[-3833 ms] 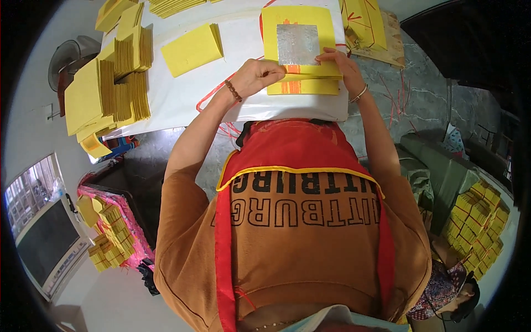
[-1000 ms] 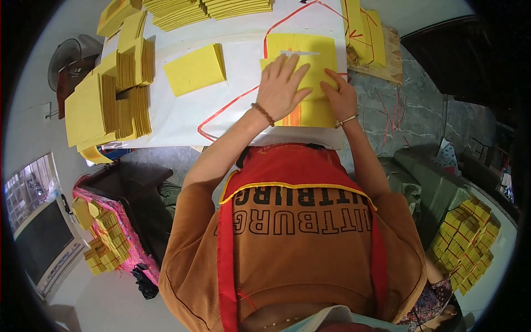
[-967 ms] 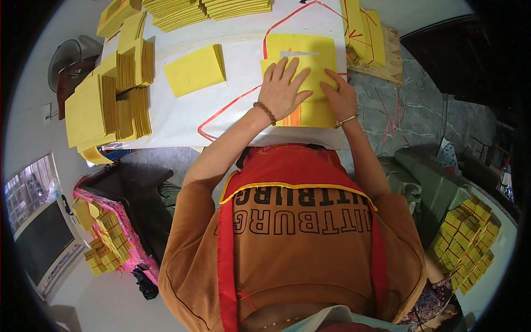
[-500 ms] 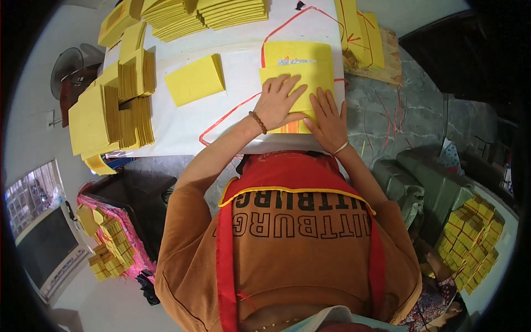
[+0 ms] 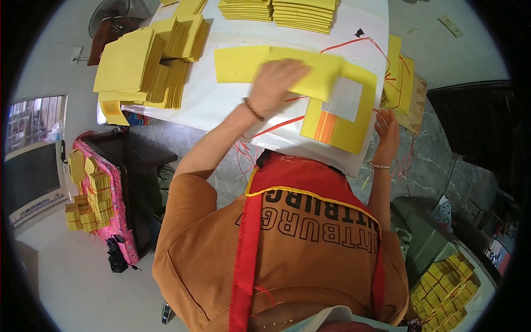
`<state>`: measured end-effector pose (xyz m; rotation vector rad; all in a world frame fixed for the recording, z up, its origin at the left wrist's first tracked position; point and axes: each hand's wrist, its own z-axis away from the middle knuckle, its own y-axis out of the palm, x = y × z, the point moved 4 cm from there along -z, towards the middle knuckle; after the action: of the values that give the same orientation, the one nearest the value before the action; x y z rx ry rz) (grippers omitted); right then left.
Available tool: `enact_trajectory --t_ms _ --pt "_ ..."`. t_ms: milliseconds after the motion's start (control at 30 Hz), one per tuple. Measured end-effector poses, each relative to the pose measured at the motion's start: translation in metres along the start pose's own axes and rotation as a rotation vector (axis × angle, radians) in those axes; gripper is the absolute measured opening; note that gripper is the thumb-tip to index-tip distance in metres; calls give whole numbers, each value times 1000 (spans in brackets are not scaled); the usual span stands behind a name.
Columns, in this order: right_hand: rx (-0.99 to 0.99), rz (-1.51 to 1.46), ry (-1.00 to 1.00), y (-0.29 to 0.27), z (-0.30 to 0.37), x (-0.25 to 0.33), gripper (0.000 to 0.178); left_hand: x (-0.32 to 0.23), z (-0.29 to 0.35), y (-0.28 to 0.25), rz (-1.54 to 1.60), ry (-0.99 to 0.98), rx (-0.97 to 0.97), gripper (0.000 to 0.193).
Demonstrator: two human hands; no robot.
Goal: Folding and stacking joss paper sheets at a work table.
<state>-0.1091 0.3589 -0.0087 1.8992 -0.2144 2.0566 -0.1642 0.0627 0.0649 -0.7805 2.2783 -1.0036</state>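
Observation:
My left hand (image 5: pixel 276 83), smeared by motion, lies with fingers stretched over a long yellow paper sheet (image 5: pixel 318 69) on the table. That sheet's left end meets or overlaps another yellow paper piece (image 5: pixel 238 65). Partly under its right end is a stack of yellow paper (image 5: pixel 362 130), its top sheet bearing a silver foil square (image 5: pixel 347 99) and an orange stripe (image 5: pixel 326 127). Off the table's right edge, my right hand (image 5: pixel 387 133) is raised with its fingers extended and nothing visible in them.
Piles of folded yellow paper (image 5: pixel 124 63) stand at the table's left, with more stacks (image 5: pixel 304 14) at the far side. Red string (image 5: pixel 282 126) lies across the white tabletop (image 5: pixel 221 105). Yellow bundles (image 5: pixel 409 83) rest on a wooden board beyond the right edge.
My left hand has swept the upper yellow sheet leftward, uncovering the foil square. My right hand has left the paper and moved right, past the table edge. The view has shifted.

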Motion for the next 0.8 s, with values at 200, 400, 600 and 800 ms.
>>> enact_trajectory --t_ms 200,400,600,800 --pt "-44 98 36 -5 2 -16 37 102 83 -13 -480 -181 136 54" --pt "5 177 -32 6 6 -21 28 131 97 16 -467 -178 303 58" --pt "22 175 -50 6 5 -28 24 140 95 19 -373 -131 514 62" --pt "42 232 -42 6 6 -27 24 147 91 24 -398 -92 632 58"
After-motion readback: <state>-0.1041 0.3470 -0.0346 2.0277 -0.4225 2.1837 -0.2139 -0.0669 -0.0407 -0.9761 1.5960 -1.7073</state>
